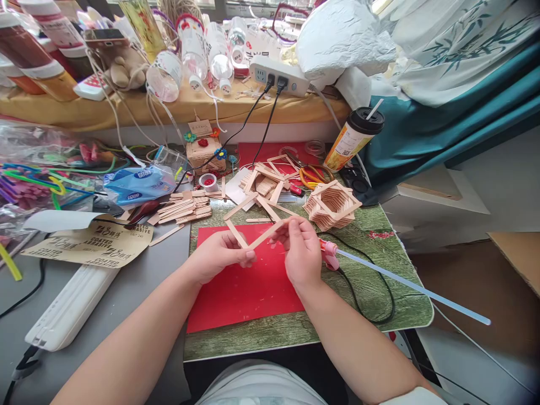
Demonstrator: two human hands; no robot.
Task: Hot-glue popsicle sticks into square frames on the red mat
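Note:
Above a red sheet [244,292], both hands hold a frame of flat wooden sticks [265,235]. My left hand [223,253] pinches its lower left corner, thumb on top. My right hand [300,247] has its fingers closed at the right end of a stick. Just beyond the hands, a stack of joined sticks [265,183] lies near the red sheet's far edge. To the right sits a taller polygonal stack of sticks [331,205]. A pink glue gun [329,254] with a long pale glue stick [413,286] lies beside my right hand.
Loose sticks [181,208] lie at the left, near sandpaper [95,242] and a white power strip [71,306]. Behind stand a decorated stick box [205,152] and a drink cup [354,138]. Black cables cross the green mat [379,253]. Orange-handled pliers [314,175] lie beyond.

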